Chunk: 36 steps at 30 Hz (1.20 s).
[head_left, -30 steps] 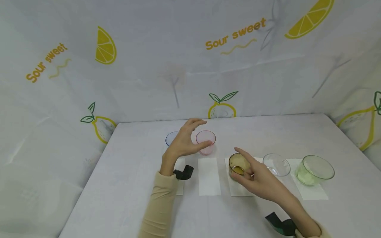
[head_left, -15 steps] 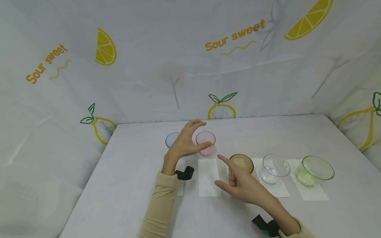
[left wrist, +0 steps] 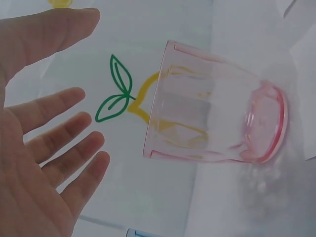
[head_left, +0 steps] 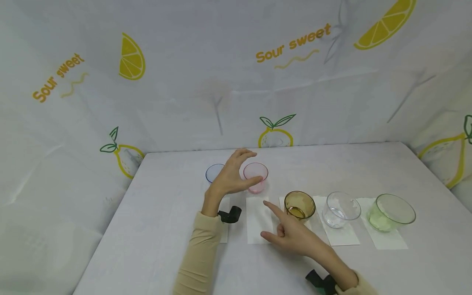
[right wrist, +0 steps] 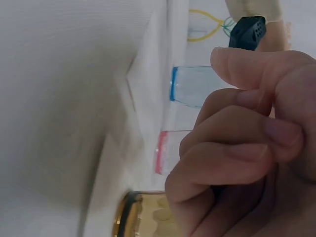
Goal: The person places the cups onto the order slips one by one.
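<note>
My left hand (head_left: pixel 232 175) hangs in the air with fingers and thumb spread apart. Behind it in the head view stands a pink glass (head_left: pixel 257 189), upright; in the left wrist view the pink glass (left wrist: pixel 217 106) shows a gap from the fingertips. A blue glass (head_left: pixel 213 173) is partly covered by that hand. My right hand (head_left: pixel 296 238) holds nothing; its index finger and thumb stretch out leftward while the other fingers are bent. Just beyond it an amber glass (head_left: pixel 299 205) stands upright, its lower part partly hidden by the hand.
To the right, a clear glass (head_left: pixel 338 211) and a green glass (head_left: pixel 389 213) stand on white paper strips. Another paper strip (head_left: pixel 258 215) lies left of the amber glass. A white cloth backdrop (head_left: pixel 177 102) with lemon prints rises behind the table.
The right hand has come away from the amber glass, moving left and toward the table's near side. The left hand has stayed in place.
</note>
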Tool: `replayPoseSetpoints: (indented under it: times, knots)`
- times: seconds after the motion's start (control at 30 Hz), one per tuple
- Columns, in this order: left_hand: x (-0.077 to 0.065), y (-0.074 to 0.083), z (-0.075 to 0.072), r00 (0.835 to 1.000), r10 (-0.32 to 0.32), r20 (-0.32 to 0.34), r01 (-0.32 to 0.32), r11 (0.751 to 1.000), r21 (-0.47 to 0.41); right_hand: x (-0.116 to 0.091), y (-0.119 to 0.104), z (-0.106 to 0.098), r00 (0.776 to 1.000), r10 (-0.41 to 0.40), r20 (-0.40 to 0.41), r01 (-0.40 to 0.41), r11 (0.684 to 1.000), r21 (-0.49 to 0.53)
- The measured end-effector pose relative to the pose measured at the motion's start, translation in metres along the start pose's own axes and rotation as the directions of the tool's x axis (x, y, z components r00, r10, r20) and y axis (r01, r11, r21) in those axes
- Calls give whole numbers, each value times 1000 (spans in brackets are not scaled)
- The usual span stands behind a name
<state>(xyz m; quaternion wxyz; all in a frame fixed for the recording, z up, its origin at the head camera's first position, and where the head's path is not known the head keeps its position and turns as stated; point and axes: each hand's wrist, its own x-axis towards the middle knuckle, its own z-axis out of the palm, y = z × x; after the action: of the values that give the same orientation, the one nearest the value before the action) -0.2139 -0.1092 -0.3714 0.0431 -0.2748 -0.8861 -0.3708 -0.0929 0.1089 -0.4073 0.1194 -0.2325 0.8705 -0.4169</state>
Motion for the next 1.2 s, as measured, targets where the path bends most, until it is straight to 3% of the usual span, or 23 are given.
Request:
replayPoseSetpoints:
  times: [0.4,0.67,1.2]
  knots:
    - [0,-2,2,999,-35,15,35,999,3,2,11,10,1000,15,0,-15,999,-34]
    - [2,-5,7,994,-81,67,80,997,13,3,13,13,996,87,20,-85,993,-77]
    - [4,-9,18,986,-138,90,135,990,42,3,16,15,994,110,26,-107,990,-91]
